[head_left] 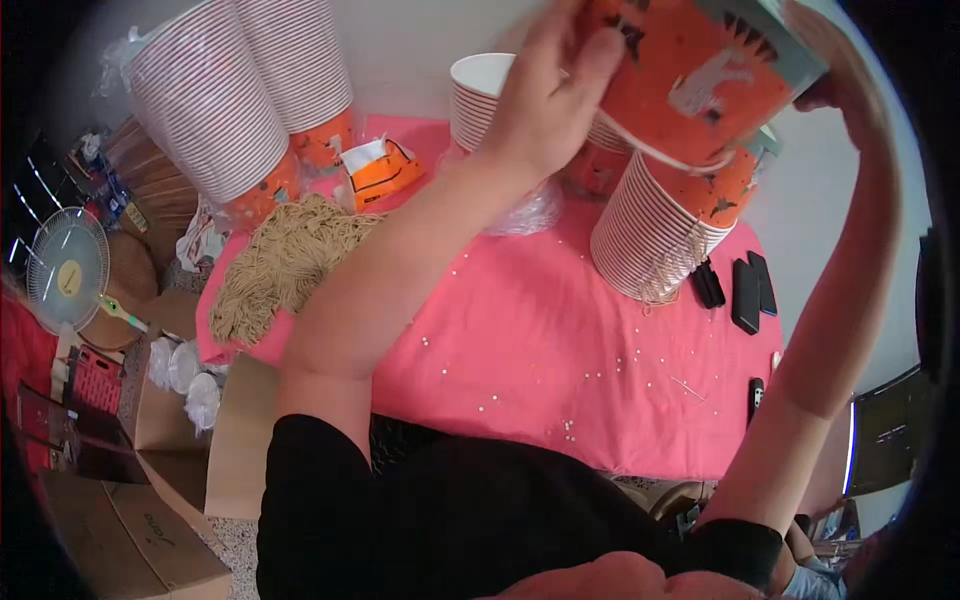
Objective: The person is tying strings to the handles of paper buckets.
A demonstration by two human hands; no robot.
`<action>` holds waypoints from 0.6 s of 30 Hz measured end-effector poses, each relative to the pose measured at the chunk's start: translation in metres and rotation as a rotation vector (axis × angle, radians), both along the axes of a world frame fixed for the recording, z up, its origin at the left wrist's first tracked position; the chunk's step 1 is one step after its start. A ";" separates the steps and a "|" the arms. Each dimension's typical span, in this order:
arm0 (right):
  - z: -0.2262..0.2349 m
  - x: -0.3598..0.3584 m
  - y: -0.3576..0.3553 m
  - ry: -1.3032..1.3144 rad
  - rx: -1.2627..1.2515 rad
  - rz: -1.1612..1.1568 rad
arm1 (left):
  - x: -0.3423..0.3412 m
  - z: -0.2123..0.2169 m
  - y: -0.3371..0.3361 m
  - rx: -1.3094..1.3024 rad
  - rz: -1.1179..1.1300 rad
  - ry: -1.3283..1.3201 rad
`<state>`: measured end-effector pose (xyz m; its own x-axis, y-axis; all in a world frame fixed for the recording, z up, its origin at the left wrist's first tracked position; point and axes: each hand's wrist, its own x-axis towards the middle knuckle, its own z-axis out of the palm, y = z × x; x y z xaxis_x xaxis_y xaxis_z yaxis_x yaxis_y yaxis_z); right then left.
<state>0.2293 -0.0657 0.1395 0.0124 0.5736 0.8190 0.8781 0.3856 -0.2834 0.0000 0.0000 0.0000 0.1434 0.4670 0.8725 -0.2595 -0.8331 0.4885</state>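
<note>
Raised at the upper right is an orange paper bucket (690,90) with dark and pale printed figures and a grey-green band. My left hand (565,85) grips its left side, thumb against the orange wall. At the far right edge, my right hand (825,55) curls round the bucket's other side; most of its fingers are hidden or blurred. Beneath the raised bucket stands a tilted stack of nested paper buckets (640,235), with beige cords (680,265) hanging down its side. A big heap of beige cords (290,255) lies on the pink-covered table (520,340), under my left forearm.
Tall plastic-wrapped bucket stacks (205,100) stand at the back left, beside an orange-and-white packet (378,175). Another bucket stack (475,100) rises behind my left forearm. Black devices (745,295) lie at the table's right. Small white beads (568,428) are scattered about. An open cardboard box (235,440) stands left.
</note>
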 end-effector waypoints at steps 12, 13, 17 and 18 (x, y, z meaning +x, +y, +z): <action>0.043 0.102 0.059 0.167 -0.449 -0.043 | 0.116 0.024 0.061 -0.057 0.030 0.269; 0.031 0.121 0.064 0.161 -0.463 0.037 | 0.119 0.019 0.070 -0.057 0.026 0.270; -0.003 0.148 0.084 0.299 -0.599 -0.094 | 0.130 -0.005 0.088 -0.110 -0.188 0.344; -0.010 0.148 0.084 0.356 -0.667 -0.153 | 0.130 -0.011 0.090 -0.145 -0.144 0.385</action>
